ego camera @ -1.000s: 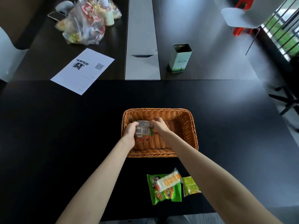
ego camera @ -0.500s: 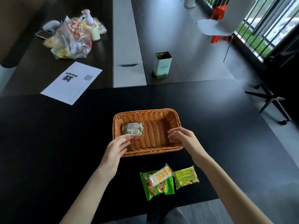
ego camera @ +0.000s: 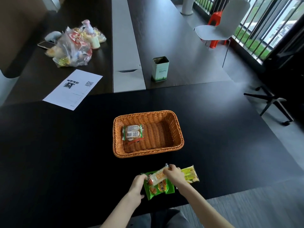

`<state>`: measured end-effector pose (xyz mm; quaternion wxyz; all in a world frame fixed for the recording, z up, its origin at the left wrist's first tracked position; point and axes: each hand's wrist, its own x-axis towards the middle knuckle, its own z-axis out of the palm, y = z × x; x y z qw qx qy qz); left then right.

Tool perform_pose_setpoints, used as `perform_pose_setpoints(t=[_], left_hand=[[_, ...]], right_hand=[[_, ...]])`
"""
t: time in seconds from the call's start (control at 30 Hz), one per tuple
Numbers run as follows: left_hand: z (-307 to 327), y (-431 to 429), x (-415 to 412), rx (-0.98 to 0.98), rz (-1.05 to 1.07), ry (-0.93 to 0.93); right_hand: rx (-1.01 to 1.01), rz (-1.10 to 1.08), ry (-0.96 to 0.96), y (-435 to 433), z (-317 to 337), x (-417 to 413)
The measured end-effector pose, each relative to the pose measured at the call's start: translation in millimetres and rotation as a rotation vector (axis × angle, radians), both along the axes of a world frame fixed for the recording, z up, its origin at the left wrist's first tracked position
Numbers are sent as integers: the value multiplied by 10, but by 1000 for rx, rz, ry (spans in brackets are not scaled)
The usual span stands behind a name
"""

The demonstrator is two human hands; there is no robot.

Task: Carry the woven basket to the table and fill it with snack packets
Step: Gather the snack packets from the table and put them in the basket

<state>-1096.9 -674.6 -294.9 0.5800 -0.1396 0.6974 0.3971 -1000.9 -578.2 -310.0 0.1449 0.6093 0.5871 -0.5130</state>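
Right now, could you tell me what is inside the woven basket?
The woven basket holds one clear snack packet, lying flat at its left end. The rest of the floor shows bare weave. Whatever sits directly under that packet is covered.

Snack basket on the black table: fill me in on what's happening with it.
A person is loading the woven basket with snacks. One clear packet already lies in its left side. Both hands are at the pile near the table edge: the right hand and left hand grip a white-and-orange packet lying on a green packet. A yellow packet waits beside them.
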Motion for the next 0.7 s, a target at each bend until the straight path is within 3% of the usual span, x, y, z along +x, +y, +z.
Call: perform_pose_setpoints(t=[0.4,0.7], left_hand=[[-32,0,-16,32,62,-43],[355,-77,-49,133,-16,67]], right_hand=[[80,-68,84,-152,-7,-60],[165,-89,265,-107,315,-107]])
